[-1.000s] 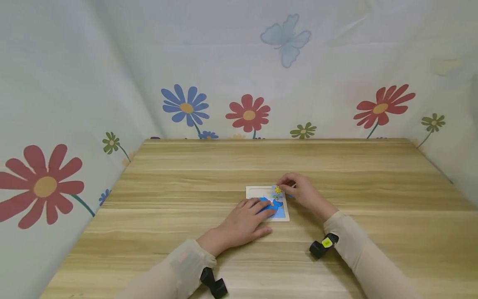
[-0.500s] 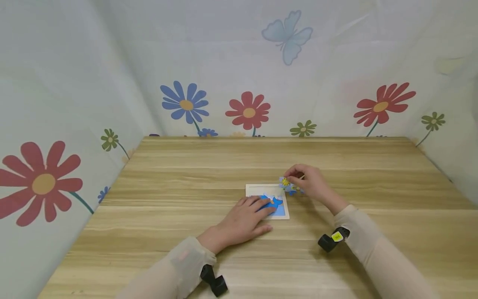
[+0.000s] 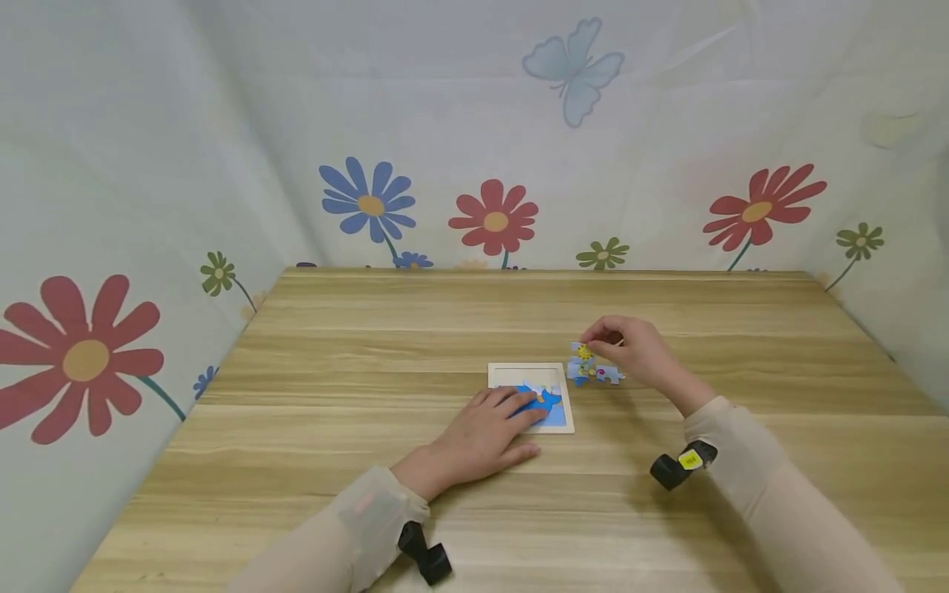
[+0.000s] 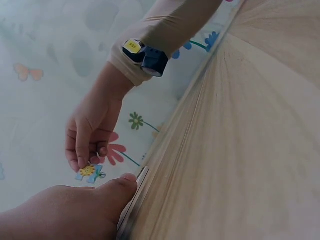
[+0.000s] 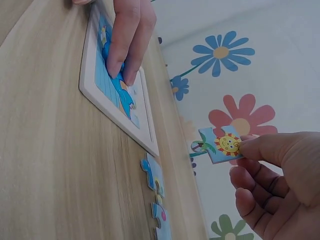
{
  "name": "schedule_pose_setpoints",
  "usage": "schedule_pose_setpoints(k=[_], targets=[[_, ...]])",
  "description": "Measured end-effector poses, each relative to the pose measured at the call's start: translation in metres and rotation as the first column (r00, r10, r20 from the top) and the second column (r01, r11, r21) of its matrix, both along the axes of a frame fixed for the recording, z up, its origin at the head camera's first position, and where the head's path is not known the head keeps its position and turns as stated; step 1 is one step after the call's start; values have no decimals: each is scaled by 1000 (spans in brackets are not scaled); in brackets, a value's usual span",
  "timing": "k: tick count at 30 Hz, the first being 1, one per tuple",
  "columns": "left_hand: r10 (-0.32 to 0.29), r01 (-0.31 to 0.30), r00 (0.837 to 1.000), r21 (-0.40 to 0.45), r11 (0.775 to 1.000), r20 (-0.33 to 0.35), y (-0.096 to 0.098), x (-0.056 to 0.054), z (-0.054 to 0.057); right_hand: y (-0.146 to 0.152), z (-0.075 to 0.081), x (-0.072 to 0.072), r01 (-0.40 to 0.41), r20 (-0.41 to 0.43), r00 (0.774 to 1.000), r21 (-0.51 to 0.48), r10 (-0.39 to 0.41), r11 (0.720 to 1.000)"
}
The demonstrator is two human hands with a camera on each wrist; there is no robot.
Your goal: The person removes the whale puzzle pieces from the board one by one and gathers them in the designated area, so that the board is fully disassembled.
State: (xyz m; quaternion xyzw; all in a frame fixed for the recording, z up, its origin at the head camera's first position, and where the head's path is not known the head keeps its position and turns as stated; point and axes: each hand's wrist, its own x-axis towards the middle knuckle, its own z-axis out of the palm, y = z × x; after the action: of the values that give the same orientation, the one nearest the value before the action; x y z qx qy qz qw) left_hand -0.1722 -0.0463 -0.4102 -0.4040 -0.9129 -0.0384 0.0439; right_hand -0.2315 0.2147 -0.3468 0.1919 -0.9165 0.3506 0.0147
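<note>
Nearest you, your sleeves (image 3: 334, 527) run out of the head view at the bottom, a black camera (image 3: 426, 553) on the left wrist. Your left hand (image 3: 474, 436) lies palm down, fingers extended and gripping nothing, across the tray (image 3: 567, 408), so it hides much of the blue picture (image 3: 552, 416) inside. Those blue pieces fill the near part of the tray; its far strip shows pale bottom. Just beside the tray's right edge, loose pieces (image 5: 152, 175) lie on the table (image 3: 371, 329); the right wrist view cuts them off, and their number is hard to tell. Above them, your right hand (image 3: 633, 354) reaches in, pinching the sun piece (image 5: 220, 145) by its edge between thumb and finger. Beyond hangs the flowered cloth (image 3: 445, 107).
</note>
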Motion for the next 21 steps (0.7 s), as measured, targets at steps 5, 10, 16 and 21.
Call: schedule_pose_setpoints(k=[5,10,16,21], targets=[[0,0,1000,-2,1000,-3,0,0,1,6,1,-1,-8,0,1000,36,8,999],[-1,1,1000,1,1000,-1,0,0,0,15,2,-1,-14,24,1000,73,12,997],[-6,7,1000,5,1000,-15,-1,0,-1,25,1,-1,-50,56,997,75,46,996],[-7,7,1000,4,1000,-17,-1,-1,-1,32,-2,-1,-71,79,995,78,65,994]])
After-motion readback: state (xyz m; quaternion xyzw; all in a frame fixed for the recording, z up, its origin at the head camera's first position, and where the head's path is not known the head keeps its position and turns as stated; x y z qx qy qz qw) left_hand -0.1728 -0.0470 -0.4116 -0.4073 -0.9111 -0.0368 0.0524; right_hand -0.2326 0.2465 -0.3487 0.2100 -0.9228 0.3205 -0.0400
